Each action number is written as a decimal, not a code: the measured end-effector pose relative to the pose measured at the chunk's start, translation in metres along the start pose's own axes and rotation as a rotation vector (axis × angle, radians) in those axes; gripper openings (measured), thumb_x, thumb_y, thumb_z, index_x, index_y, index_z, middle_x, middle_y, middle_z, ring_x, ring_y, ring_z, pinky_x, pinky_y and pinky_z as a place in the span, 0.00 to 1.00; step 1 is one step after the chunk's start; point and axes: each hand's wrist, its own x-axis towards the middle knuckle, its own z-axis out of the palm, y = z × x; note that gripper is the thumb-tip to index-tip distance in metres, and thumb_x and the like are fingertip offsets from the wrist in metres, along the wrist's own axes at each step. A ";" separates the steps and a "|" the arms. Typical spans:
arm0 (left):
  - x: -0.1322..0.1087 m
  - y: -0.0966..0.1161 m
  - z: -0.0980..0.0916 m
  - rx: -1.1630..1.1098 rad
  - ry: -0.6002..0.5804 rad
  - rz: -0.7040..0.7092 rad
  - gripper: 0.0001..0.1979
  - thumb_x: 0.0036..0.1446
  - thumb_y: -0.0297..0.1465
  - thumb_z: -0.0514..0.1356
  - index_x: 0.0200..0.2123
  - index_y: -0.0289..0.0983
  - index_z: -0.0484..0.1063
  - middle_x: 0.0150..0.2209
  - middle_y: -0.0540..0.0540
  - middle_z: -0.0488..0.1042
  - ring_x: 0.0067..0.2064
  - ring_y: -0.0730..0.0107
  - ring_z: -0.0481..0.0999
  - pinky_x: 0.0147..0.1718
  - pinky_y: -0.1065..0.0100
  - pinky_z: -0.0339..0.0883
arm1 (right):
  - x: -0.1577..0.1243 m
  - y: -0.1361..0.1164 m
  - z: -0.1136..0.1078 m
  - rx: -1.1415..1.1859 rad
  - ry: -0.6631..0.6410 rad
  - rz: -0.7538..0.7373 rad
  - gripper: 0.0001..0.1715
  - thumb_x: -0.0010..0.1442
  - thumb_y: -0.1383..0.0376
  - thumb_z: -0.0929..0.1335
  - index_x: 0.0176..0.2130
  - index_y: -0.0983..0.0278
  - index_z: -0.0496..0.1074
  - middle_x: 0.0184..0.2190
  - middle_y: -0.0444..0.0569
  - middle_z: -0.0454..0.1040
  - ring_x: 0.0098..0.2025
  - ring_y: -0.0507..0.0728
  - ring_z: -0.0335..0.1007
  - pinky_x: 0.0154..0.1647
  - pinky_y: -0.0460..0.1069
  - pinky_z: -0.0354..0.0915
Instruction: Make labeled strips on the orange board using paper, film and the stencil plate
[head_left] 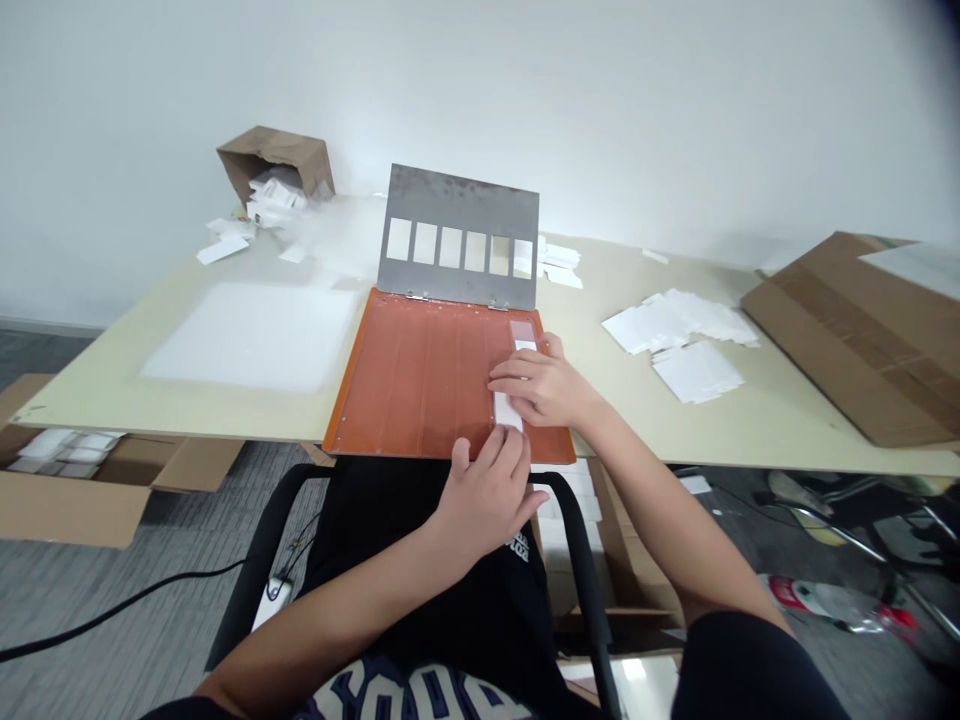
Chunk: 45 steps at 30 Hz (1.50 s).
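Note:
An orange-red tray-like board [420,380] lies at the table's front edge, with thin lengthwise lines on it. Hinged to its far side, a grey metal plate [457,190] with a row of several rectangular windows stands raised. Along the board's right side lies a narrow white strip [507,412], partly covered by my fingers. My right hand [546,387] rests over the strip's middle, fingers stretched across it and thumb apart. At the strip's near end, the fingertips of my left hand [487,490] touch it, the thumb standing apart. Both hands are open.
White paper pieces [679,320] lie on the table [622,420] to the right, beside a large cardboard box [855,335]. At the back left, a tipped carton [307,155] spills white pieces. Open boxes [75,505] stand below, and chair armrests [577,540] flank my lap.

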 end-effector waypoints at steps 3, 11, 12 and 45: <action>0.000 0.000 0.000 -0.003 0.002 0.000 0.27 0.68 0.44 0.47 0.57 0.31 0.71 0.58 0.37 0.72 0.59 0.53 0.67 0.47 0.55 0.57 | 0.002 0.000 0.000 0.034 0.016 -0.024 0.17 0.56 0.72 0.61 0.39 0.59 0.76 0.45 0.46 0.79 0.45 0.59 0.71 0.52 0.61 0.46; 0.001 0.000 0.001 -0.016 -0.005 -0.004 0.27 0.68 0.44 0.47 0.57 0.31 0.70 0.58 0.38 0.72 0.59 0.54 0.66 0.47 0.55 0.57 | 0.005 0.000 -0.002 0.071 0.028 -0.079 0.13 0.55 0.73 0.61 0.32 0.61 0.73 0.45 0.46 0.78 0.44 0.59 0.71 0.49 0.59 0.47; 0.000 0.000 0.001 -0.014 -0.004 -0.005 0.27 0.68 0.44 0.47 0.57 0.31 0.70 0.58 0.38 0.72 0.59 0.53 0.66 0.47 0.55 0.57 | 0.005 0.000 -0.002 0.081 0.027 -0.077 0.13 0.55 0.72 0.61 0.32 0.61 0.73 0.45 0.46 0.78 0.44 0.59 0.71 0.49 0.59 0.47; 0.002 0.001 -0.001 -0.042 -0.056 -0.022 0.31 0.69 0.45 0.40 0.60 0.32 0.68 0.60 0.37 0.69 0.60 0.54 0.64 0.46 0.54 0.57 | 0.002 -0.007 -0.008 0.332 -0.018 0.621 0.11 0.60 0.65 0.66 0.44 0.58 0.72 0.36 0.45 0.80 0.40 0.59 0.73 0.47 0.56 0.53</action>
